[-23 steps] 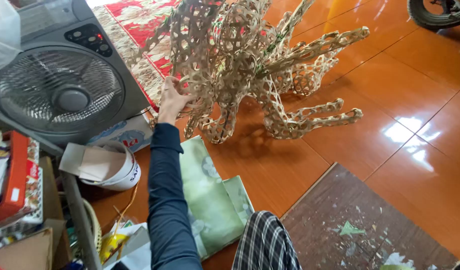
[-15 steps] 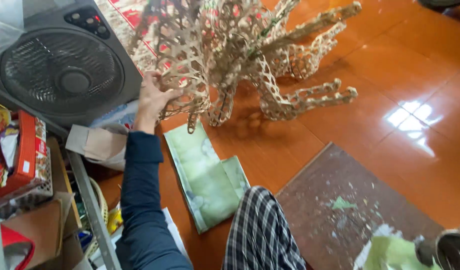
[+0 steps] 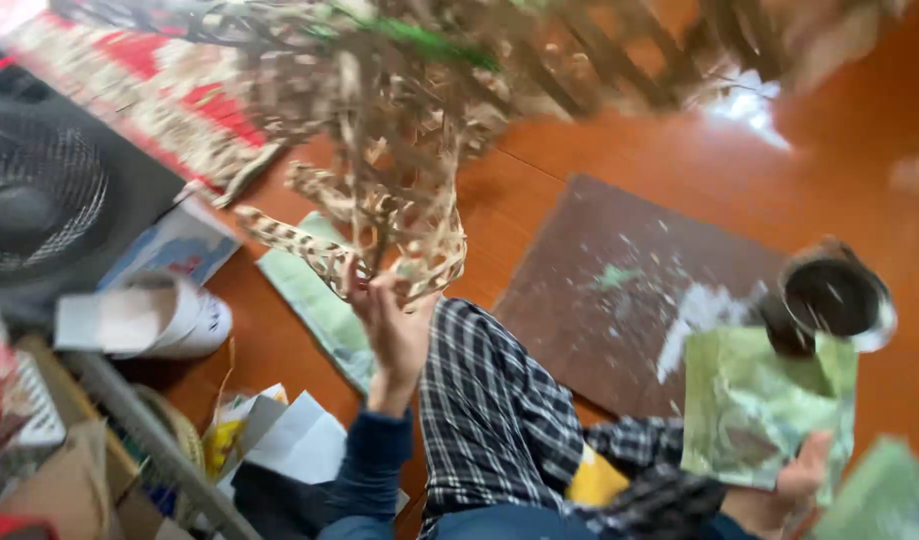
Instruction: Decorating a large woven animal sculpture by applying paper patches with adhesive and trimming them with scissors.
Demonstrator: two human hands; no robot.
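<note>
The large open-weave sculpture of pale woven bamboo strips (image 3: 400, 150) is raised above the orange wooden floor (image 3: 620, 150), blurred across the top of the view, with one looping lower part hanging down to the middle. The left hand (image 3: 395, 330) reaches up to that lower loop, its fingers (image 3: 365, 290) closed around the strips there, gripping the sculpture from below.

The right hand (image 3: 795, 485) is low at the right edge, its fingers curled on the bottom of a crumpled sheet of green-tinted paper (image 3: 760, 410), holding it up. Just behind the sheet's top edge stands a dark round tin with a shiny rim (image 3: 835, 295), on the floor beside a dark brown board spattered with pale paint (image 3: 620, 280).

The person's checked trouser leg (image 3: 490, 410) lies between the two hands. Under the sculpture, another green sheet (image 3: 315, 300) lies flat on the floor. To the left are a white paper roll (image 3: 155, 315), a grey box fan (image 3: 40, 200) and, beyond, a red patterned rug (image 3: 150, 90). White folded papers (image 3: 290, 435) lie near the left forearm.
</note>
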